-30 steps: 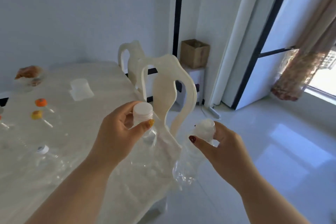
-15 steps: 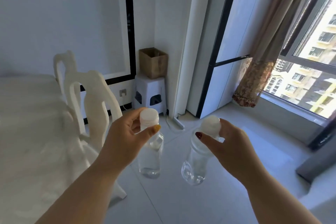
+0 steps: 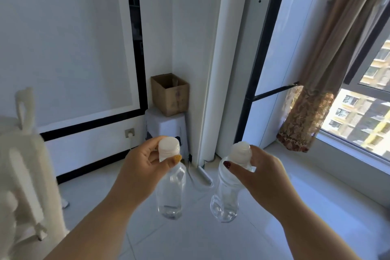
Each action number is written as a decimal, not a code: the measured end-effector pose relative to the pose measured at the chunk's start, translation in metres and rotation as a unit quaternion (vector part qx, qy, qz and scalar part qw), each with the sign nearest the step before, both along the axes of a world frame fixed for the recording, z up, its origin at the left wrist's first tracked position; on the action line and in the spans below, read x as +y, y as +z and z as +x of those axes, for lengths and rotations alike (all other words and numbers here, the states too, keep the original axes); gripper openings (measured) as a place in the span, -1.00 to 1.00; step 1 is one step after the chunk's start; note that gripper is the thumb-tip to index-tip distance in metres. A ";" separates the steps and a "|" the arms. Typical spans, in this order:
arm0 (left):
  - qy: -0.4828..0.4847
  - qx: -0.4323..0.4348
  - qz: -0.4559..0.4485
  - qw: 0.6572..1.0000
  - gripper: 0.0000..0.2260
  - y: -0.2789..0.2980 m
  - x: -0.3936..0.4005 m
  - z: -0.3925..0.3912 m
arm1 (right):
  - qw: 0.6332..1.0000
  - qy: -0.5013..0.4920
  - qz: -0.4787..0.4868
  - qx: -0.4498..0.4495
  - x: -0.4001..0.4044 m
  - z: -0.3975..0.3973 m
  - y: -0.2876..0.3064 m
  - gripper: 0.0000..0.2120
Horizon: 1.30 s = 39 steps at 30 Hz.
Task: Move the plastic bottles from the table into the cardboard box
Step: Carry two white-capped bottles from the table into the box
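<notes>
My left hand [image 3: 141, 167] grips a clear plastic bottle [image 3: 171, 194] by its white cap, and the bottle hangs upright over the floor. A second clear bottle [image 3: 225, 200] with a white cap hangs from my right hand [image 3: 259, 173], about level with the first. The open brown cardboard box [image 3: 171, 95] stands on a white plastic stool [image 3: 166, 126] in the room's corner, straight beyond the two bottles and well apart from them. The table is out of view.
A white chair [image 3: 23, 164] stands at the left edge. A wall socket with a white cable [image 3: 130, 133] is low on the wall left of the stool. A patterned curtain [image 3: 306, 116] and a window are on the right. Pale tiled floor lies between me and the stool.
The view has swung right, away from the table, and closer to the corner. The box and stool now appear larger and nearer the centre. Both hands still hold their bottles the same way.
</notes>
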State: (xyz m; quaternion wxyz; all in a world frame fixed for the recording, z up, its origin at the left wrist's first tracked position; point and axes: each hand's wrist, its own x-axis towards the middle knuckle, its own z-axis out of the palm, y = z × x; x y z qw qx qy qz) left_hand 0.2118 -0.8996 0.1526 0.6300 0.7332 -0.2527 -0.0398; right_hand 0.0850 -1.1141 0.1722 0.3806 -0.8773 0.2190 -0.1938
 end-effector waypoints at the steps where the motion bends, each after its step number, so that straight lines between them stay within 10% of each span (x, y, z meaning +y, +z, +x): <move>1: 0.000 0.001 0.003 1.000 -0.72 0.002 -0.010 0.015 | 1.000 0.002 -0.003 0.000 -0.010 0.017 0.003 -0.71; 24: 0.165 -0.047 0.037 0.984 -0.66 0.047 -0.231 0.471 | 0.983 0.171 -0.047 -0.038 -0.252 0.550 0.053 -0.59; 39: 0.143 -0.067 0.046 0.986 -0.70 0.060 -0.295 0.809 | 0.988 0.135 -0.006 -0.068 -0.294 0.884 0.049 -0.85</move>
